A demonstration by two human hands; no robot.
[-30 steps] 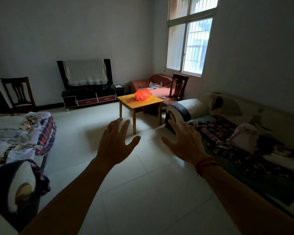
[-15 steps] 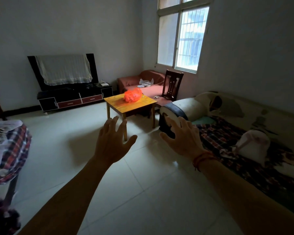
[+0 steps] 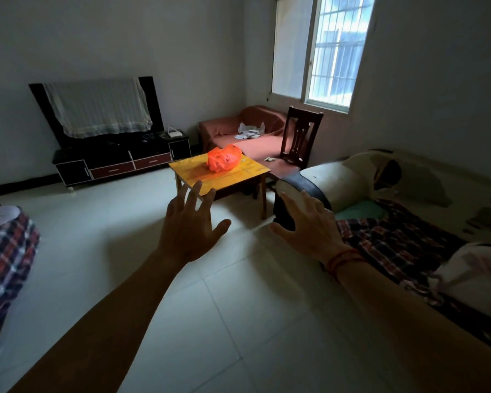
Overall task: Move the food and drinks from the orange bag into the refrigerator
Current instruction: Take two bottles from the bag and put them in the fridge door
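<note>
Ahead: one orange bag (image 3: pixel 224 158) on one yellow table (image 3: pixel 194 174); left hand (image 3: pixel 189 226), right hand (image 3: pixel 309 226), both spread, empty.

Dim room, pale tiled floor (image 3: pixel 238 321), barred window (image 3: pixel 321 49), black TV stand (image 3: pixel 119 163), plaid-covered sofa (image 3: pixel 408 236)

The orange bag (image 3: pixel 224 158) is seen to be thin, crinkled plastic with a slight sheen, and it is carried near the far edge of a small table (image 3: pixel 199 173) of yellow-finished wood, smooth and faintly glossy. The floor (image 3: pixel 238 307) is laid in pale, glossy tiles. A chair (image 3: pixel 301 137) of dark varnished wood is seen behind the table. A checked woven cloth (image 3: pixel 394 239) is spread over the sofa, whose rolled arm (image 3: pixel 323 182) looks smooth and leather-like.
</note>
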